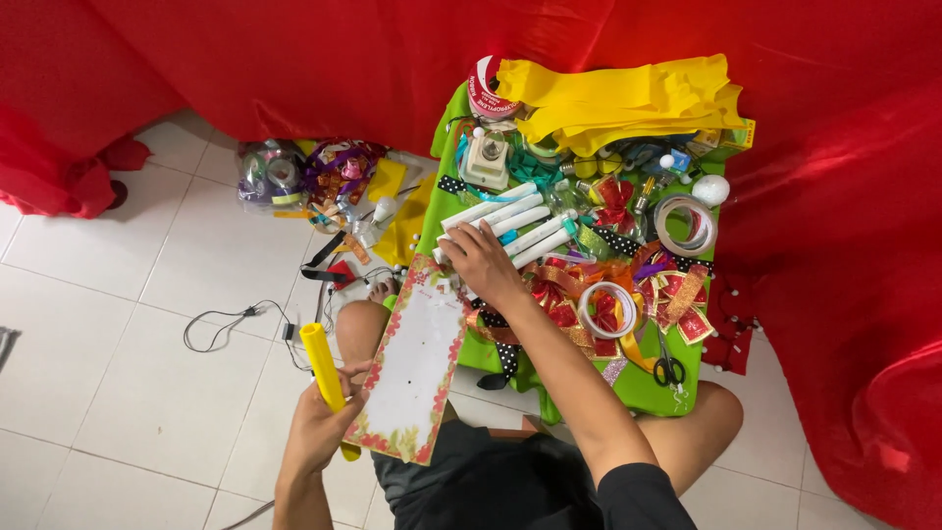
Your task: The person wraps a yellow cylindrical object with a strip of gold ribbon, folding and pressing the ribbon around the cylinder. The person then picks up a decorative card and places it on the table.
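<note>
Head view, lower left: I see my left hand [319,424] gripping a yellow paper roll [325,378] beside a floral-bordered card [412,365]. Farther, frame centre, my right hand [479,263] reaches onto white tubes [510,228], grasp unclear; card blank, decorations unattached.

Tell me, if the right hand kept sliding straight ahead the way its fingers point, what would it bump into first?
The right hand already rests at the white tubes lying on the green cloth; those come first. Beyond them, probably the small white box-like device, though depth is unclear.
</note>
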